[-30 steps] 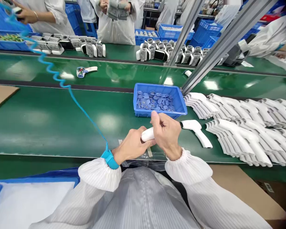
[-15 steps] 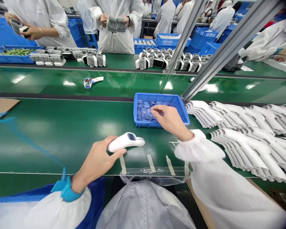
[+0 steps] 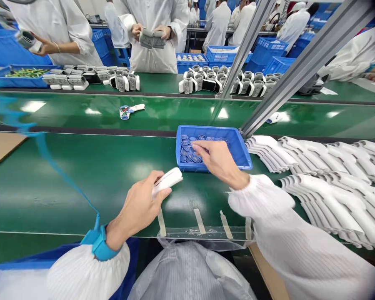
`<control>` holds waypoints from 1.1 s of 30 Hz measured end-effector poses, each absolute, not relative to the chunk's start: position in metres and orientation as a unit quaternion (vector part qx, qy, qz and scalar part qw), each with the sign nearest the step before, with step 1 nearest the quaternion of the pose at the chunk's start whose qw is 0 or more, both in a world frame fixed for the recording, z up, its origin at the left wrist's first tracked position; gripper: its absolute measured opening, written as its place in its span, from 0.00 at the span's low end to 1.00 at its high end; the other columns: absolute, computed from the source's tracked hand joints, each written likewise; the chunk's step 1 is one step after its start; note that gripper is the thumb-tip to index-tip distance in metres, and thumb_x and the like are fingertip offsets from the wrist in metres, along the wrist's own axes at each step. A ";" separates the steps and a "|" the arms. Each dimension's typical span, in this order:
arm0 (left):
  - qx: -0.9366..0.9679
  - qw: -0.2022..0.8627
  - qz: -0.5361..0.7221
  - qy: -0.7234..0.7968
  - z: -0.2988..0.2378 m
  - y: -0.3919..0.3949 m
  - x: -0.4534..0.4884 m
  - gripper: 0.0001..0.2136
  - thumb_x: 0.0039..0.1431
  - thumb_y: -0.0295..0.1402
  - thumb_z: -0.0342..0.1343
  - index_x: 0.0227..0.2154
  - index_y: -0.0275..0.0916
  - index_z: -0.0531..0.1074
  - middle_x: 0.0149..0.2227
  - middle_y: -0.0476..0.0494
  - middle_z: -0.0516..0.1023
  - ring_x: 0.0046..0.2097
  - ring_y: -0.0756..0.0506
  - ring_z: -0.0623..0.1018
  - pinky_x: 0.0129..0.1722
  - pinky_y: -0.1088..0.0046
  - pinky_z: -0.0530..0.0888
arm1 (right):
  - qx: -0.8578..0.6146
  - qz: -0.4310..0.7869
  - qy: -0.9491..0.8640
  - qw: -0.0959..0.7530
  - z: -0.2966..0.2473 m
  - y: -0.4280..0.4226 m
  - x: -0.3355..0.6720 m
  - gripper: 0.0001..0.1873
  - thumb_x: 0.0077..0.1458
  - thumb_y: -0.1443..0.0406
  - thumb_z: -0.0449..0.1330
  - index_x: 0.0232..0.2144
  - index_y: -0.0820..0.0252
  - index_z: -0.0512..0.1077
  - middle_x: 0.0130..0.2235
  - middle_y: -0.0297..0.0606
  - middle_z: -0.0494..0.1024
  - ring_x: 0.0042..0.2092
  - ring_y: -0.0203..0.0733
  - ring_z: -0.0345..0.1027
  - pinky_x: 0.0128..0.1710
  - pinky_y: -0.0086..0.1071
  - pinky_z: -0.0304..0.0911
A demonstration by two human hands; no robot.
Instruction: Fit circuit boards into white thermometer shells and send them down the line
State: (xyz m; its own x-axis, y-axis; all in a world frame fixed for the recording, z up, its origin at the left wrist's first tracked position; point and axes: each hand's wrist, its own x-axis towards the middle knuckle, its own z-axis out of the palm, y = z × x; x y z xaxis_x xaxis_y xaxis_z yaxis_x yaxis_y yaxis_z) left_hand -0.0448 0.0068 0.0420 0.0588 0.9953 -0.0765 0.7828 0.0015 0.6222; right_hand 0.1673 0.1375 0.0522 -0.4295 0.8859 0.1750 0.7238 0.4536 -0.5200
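Observation:
My left hand (image 3: 140, 204) is closed round a white plastic housing (image 3: 168, 181), which looks like that of a handheld thermometer. Its narrow edge is turned up, and my fingers hide part of it. Over the blue tray (image 3: 246, 160) my right hand (image 3: 217, 160) is in a pinch, fingertips above a heap of small blue plastic pieces (image 3: 187, 148). Whatever lies between those fingertips is too small to make out. A blue wrist strap (image 3: 101, 246) with a coiled cord circles my left wrist.
Stacked white housing shells (image 3: 328, 204) cover the bench at right. A slanted metal post (image 3: 268, 98) rises behind the tray. On the far belt lies an opened unit with visible electronics (image 3: 129, 111). Co-workers stand across, behind rows of grey cuffs (image 3: 203, 81). Tape strips (image 3: 199, 221) line the front edge.
The white housing has turned in my left hand, so its dark window no longer shows. My right hand stays over the tray, slightly further left. The opened unit sits further right.

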 end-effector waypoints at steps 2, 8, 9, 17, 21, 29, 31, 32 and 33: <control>0.633 0.336 0.295 0.631 0.042 0.008 -0.038 0.15 0.68 0.43 0.51 0.51 0.42 0.68 0.39 0.48 0.78 0.38 0.45 0.76 0.36 0.70 0.69 | -0.456 0.212 -0.820 0.273 0.061 0.108 0.166 0.17 0.68 0.61 0.52 0.44 0.59 0.80 0.42 0.38 0.84 0.42 0.41 0.78 0.45 0.30 0.66; 0.603 0.378 0.368 0.599 0.038 0.011 -0.009 0.16 0.68 0.45 0.51 0.51 0.43 0.72 0.35 0.50 0.77 0.35 0.48 0.73 0.34 0.74 0.67 | -0.430 0.378 -0.734 0.365 0.059 0.065 0.164 0.14 0.65 0.66 0.56 0.46 0.57 0.79 0.42 0.35 0.84 0.39 0.39 0.77 0.43 0.33 0.70; 0.607 0.379 0.362 0.598 0.038 0.009 -0.007 0.16 0.68 0.45 0.51 0.51 0.43 0.72 0.36 0.51 0.77 0.35 0.48 0.73 0.34 0.74 0.67 | -0.436 0.397 -0.717 0.372 0.057 0.064 0.167 0.12 0.64 0.66 0.57 0.45 0.56 0.80 0.40 0.34 0.84 0.37 0.38 0.77 0.42 0.33 0.70; 0.599 0.400 0.343 0.603 0.039 0.003 -0.001 0.16 0.68 0.46 0.50 0.50 0.42 0.72 0.34 0.51 0.76 0.34 0.49 0.71 0.33 0.74 0.66 | -0.423 0.446 -0.689 0.383 0.055 0.062 0.185 0.12 0.61 0.63 0.61 0.45 0.51 0.81 0.47 0.35 0.82 0.49 0.43 0.76 0.50 0.39 0.70; 0.603 0.397 0.333 0.606 0.039 0.001 0.003 0.17 0.69 0.47 0.49 0.50 0.42 0.72 0.33 0.52 0.75 0.33 0.49 0.71 0.32 0.74 0.66 | -0.440 0.448 -0.675 0.388 0.052 0.059 0.186 0.11 0.59 0.62 0.64 0.45 0.51 0.81 0.45 0.33 0.84 0.47 0.44 0.78 0.52 0.41 0.72; 0.655 0.332 0.309 0.605 0.045 0.005 0.004 0.15 0.69 0.43 0.50 0.52 0.43 0.71 0.40 0.50 0.79 0.37 0.48 0.75 0.38 0.72 0.69 | -0.410 0.293 -0.769 0.393 0.057 0.049 0.186 0.14 0.63 0.70 0.58 0.49 0.61 0.78 0.50 0.38 0.82 0.52 0.41 0.76 0.55 0.34 0.70; 0.675 0.334 0.309 0.581 0.043 0.007 0.005 0.14 0.70 0.41 0.49 0.52 0.43 0.71 0.43 0.49 0.80 0.40 0.47 0.77 0.40 0.71 0.70 | -0.407 0.312 -0.774 0.371 0.054 0.046 0.183 0.16 0.65 0.68 0.57 0.53 0.62 0.75 0.52 0.39 0.80 0.52 0.41 0.75 0.53 0.34 0.71; 0.688 0.324 0.305 0.574 0.040 0.007 0.006 0.14 0.70 0.41 0.49 0.52 0.43 0.72 0.44 0.48 0.80 0.41 0.46 0.77 0.41 0.71 0.70 | -0.412 0.323 -0.773 0.359 0.052 0.044 0.181 0.16 0.66 0.67 0.56 0.54 0.62 0.74 0.52 0.39 0.80 0.51 0.41 0.76 0.52 0.34 0.71; 0.702 0.299 0.298 0.574 0.036 0.008 0.007 0.13 0.70 0.40 0.49 0.50 0.42 0.73 0.43 0.47 0.81 0.41 0.45 0.78 0.40 0.70 0.70 | -0.422 0.329 -0.768 0.351 0.048 0.042 0.179 0.16 0.66 0.66 0.55 0.53 0.62 0.74 0.50 0.40 0.81 0.49 0.41 0.76 0.49 0.34 0.71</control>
State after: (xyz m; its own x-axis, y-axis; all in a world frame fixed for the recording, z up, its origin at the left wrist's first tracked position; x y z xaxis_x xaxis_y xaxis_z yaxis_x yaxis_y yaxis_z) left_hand 0.0069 0.0082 0.0364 0.1635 0.9837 0.0754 0.6273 -0.1627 0.7616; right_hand 0.1794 0.0423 0.0479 -0.3970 0.8799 0.2610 0.4183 0.4266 -0.8019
